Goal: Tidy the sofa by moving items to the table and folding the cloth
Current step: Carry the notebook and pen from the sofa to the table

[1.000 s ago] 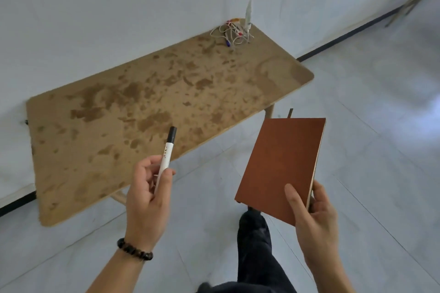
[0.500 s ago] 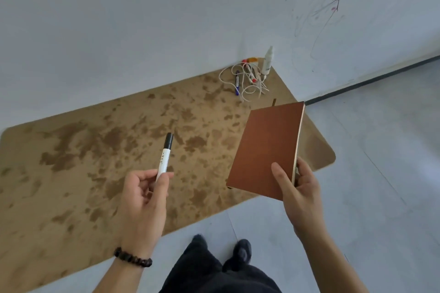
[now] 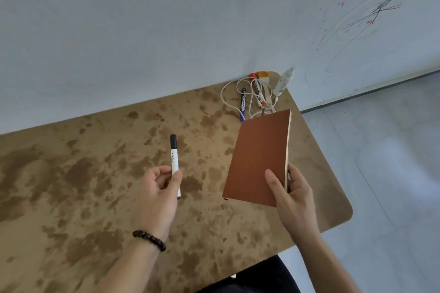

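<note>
Two hands hang over the table [image 3: 71,173], the left hand [image 3: 159,195] pinching a marker [image 3: 174,164] and the right hand [image 3: 294,195] gripping a brown notebook [image 3: 257,157], probably ready to set both down.

The desk [image 3: 95,197] fills the lower left and middle of the frame, its far edge against the wall [image 3: 142,31]. Floor [image 3: 392,173] lies at right. At the desk's far right corner, upper middle of frame, sit a cord [image 3: 226,93], pens [image 3: 243,103] and a bottle [image 3: 283,81]. Over the desk, the left hand [image 3: 159,195] holds a marker [image 3: 174,162] at centre; right of it, the right hand [image 3: 292,195] holds a notebook [image 3: 257,159].
</note>
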Motion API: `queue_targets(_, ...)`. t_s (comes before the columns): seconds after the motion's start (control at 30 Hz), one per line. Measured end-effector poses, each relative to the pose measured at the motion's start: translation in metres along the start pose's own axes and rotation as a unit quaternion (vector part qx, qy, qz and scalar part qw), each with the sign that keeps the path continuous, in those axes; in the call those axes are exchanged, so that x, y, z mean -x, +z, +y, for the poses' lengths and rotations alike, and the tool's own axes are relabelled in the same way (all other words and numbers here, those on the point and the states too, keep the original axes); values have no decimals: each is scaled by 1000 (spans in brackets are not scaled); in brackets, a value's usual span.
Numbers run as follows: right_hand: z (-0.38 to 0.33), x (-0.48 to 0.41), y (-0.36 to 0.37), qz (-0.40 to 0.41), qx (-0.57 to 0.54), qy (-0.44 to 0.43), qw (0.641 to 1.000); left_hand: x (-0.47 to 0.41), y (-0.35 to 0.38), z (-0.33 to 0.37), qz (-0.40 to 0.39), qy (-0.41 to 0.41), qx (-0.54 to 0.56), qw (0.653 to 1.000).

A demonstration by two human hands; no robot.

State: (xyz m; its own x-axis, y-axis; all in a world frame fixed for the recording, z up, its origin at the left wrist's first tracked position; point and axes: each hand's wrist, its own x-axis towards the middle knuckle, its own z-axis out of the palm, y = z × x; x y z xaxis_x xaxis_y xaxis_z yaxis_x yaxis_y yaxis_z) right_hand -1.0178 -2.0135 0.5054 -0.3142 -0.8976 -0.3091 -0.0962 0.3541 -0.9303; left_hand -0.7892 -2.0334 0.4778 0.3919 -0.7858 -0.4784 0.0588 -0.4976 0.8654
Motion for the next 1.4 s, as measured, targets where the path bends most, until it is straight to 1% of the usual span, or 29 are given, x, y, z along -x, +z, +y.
queue_targets(0.13,-3,-74,11,-33,65,-10,997,-50,28,2,-21,-13,-31,999)
queue_targets(0.27,3,-170,22,-75,94,-23,993,-99,63,-4,5,-41,-49,998)
queue_targets(0.37,9,-239,31,-94,104,-9,990,-128,94,-8,25,-48,-67,996)
queue_targets(0.43,20,-276,34,-84,147,1,986,-146,117,-9,32,-36,-90,995)
queue_targets(0.5,31,-300,35,-42,227,7,973,-167,141,-11,23,-29,-124,992)
queue_targets(0.57,43,-312,35,-11,305,17,952,-188,163,-14,2,-26,-151,988)
queue_targets(0.63,56,-314,33,-36,368,10,929,-205,184,-14,-7,-14,-175,984)
queue_targets(0.7,69,-314,32,-75,393,-10,916,-221,204,-8,-8,12,-198,980)
queue_targets(0.77,80,-316,33,-87,398,-25,913,-236,222,-2,-11,34,-221,975)
queue_targets(0.87,88,-319,37,-83,411,-34,907,-254,243,2,-5,55,-250,967)
queue_targets(0.97,91,-321,37,-81,403,-35,911,-264,252,-5,-9,80,-283,956)
queue_targets(1.1,94,-325,37,-83,405,-34,910,-269,248,-28,-58,100,-313,943)
queue_targets(1.27,92,-323,39,-98,415,-25,904,-261,238,-31,-54,111,-299,946)
queue_targets(1.4,75,-312,37,-122,409,-3,904,-230,219,-22,-57,108,-302,945)
